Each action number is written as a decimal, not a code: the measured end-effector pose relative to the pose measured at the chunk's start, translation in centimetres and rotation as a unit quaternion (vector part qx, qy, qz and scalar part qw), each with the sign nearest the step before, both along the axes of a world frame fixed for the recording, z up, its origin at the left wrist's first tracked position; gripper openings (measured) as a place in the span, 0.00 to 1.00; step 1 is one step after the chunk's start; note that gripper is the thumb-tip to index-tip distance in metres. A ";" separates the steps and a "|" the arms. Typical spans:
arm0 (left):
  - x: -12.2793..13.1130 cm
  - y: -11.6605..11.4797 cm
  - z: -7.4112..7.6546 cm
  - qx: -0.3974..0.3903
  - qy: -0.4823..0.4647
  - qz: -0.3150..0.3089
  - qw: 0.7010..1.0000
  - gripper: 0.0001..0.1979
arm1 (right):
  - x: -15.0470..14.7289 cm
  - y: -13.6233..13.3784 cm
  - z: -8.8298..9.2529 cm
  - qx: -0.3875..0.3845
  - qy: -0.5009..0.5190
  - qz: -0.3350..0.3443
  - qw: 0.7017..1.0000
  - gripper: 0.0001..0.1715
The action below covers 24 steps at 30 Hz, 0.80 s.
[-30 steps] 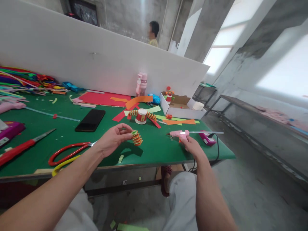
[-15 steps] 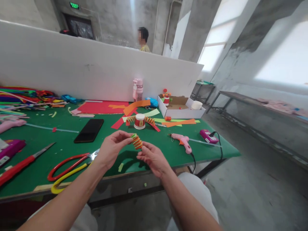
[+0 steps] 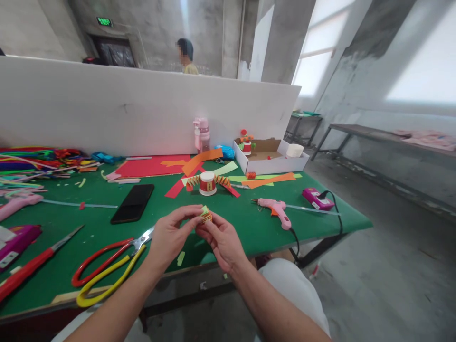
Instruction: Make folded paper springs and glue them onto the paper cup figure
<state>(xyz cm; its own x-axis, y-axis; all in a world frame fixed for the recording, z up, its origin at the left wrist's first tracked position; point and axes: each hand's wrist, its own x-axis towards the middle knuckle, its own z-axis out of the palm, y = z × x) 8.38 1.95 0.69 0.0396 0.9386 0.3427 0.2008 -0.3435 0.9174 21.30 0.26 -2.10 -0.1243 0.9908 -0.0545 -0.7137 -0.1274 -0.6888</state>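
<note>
Between both hands is a small accordion-folded paper strip (image 3: 206, 216), orange and light green, pressed into a short stack. The thumb and fingers of my left hand (image 3: 178, 232) pinch its left end. My right hand (image 3: 223, 240) grips the other end, its fingertips partly hiding the folds. Just beyond the hands stands a red and white paper cup (image 3: 208, 184), upside down, with a folded paper strip sticking out on each side. Red-and-yellow-handled scissors (image 3: 117, 259) lie left of my left hand.
A pink glue gun (image 3: 276, 211) with a cord lies at right, near a purple box (image 3: 318, 198). A phone (image 3: 132, 204) is at left, with a red-handled tool (image 3: 39, 261) nearer. Behind are paper strips (image 3: 272, 180), a white box (image 3: 272, 165) and a pink bottle (image 3: 202, 135).
My hands have come closer together, squeezing the folded paper strip from a stretched, slanted shape into a shorter stack. The head view has shifted slightly.
</note>
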 end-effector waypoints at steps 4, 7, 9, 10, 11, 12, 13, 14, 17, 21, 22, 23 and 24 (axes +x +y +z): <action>0.0 0.0 -0.4 0.073 0.073 0.000 0.995 0.09 | 0.2 0.1 0.0 0.015 -0.009 0.003 1.000 0.24; -0.1 0.0 -0.6 0.109 0.103 -0.017 0.989 0.09 | 0.3 0.2 0.0 0.028 -0.022 0.001 0.999 0.23; -0.1 0.0 -0.7 0.130 0.117 -0.026 0.984 0.08 | 0.2 0.2 0.0 0.034 -0.024 -0.003 0.999 0.22; -0.1 0.0 -0.7 0.142 0.124 -0.025 0.982 0.08 | 0.2 0.2 0.0 0.035 -0.024 -0.005 0.999 0.23; -0.1 -0.1 -0.6 0.154 0.132 -0.022 0.979 0.08 | 0.1 0.2 -0.1 0.035 -0.024 -0.006 0.999 0.23; -0.1 -0.1 -0.6 0.166 0.140 -0.019 0.976 0.08 | 0.1 0.2 -0.1 0.034 -0.024 -0.007 0.999 0.23; -0.1 -0.2 -0.5 0.178 0.150 -0.017 0.973 0.08 | 0.1 0.2 -0.1 0.031 -0.025 -0.008 0.999 0.24; 0.0 -0.3 -0.5 0.190 0.158 -0.015 0.969 0.08 | 0.0 0.2 -0.1 0.028 -0.025 -0.010 0.999 0.24; 0.0 -0.5 -0.4 0.217 0.179 -0.017 0.959 0.08 | 0.0 0.1 -0.1 0.019 -0.025 -0.014 0.999 0.25; -0.1 -0.6 -0.3 0.244 0.198 -0.021 0.949 0.10 | 0.0 0.0 0.0 0.031 -0.027 -0.011 0.999 0.24; -0.1 -0.7 -0.2 0.251 0.202 -0.023 0.946 0.10 | 0.1 0.0 0.0 0.035 -0.028 -0.010 0.999 0.24; 0.0 -0.7 -0.1 0.258 0.204 -0.026 0.944 0.10 | 0.1 0.0 0.0 0.037 -0.029 -0.009 0.999 0.24; 0.0 -0.8 -0.1 0.264 0.206 -0.029 0.942 0.11 | 0.1 0.0 0.0 0.038 -0.030 -0.009 0.999 0.24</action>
<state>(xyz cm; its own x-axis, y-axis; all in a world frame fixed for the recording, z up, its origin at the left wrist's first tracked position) 8.37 1.19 0.61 0.3169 0.6337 0.7057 0.4696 -0.7513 0.4637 21.41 0.22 -2.09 -0.1055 0.9943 0.0143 -0.6721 -0.0607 -0.7380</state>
